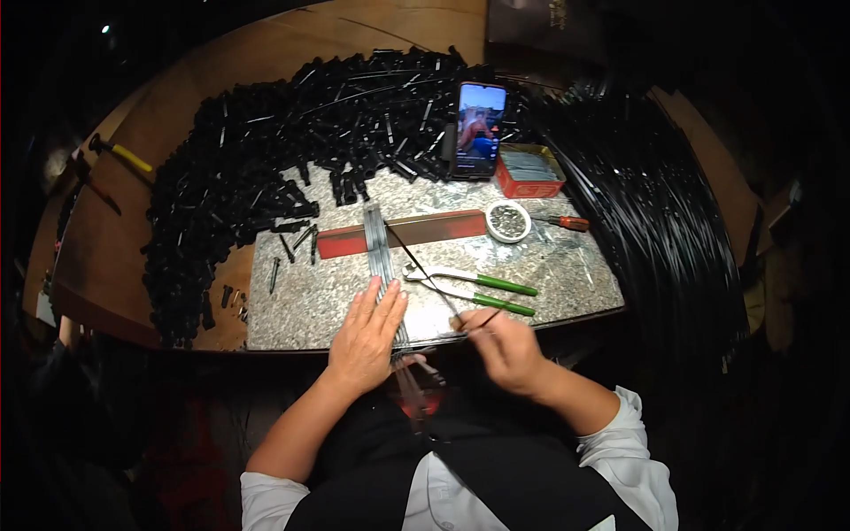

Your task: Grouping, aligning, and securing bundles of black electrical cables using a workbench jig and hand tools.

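Observation:
My left hand (361, 341) lies with its fingers stretched out on a bundle of thin grey strips (379, 252). The bundle crosses a red and brown bar (434, 231) and runs over the slab's front edge towards my lap. To the right, my right hand (506, 352) is closed in a pinch on a thin dark rod (409, 248). The rod slants up and left, its far end near the strips and the bar. It passes over cutting pliers with green handles (500, 284), which lie with their jaws near the bundle. Whether the rod touches the pliers, I cannot tell.
A speckled stone slab (301, 305) forms the work surface. Black tubular parts (257, 133) are heaped behind and left. A lit phone (481, 128), a red box of strips (531, 187), a white bowl (508, 237) and an orange-handled screwdriver (574, 223) stand or lie right. Long black rods (646, 203) lie beyond.

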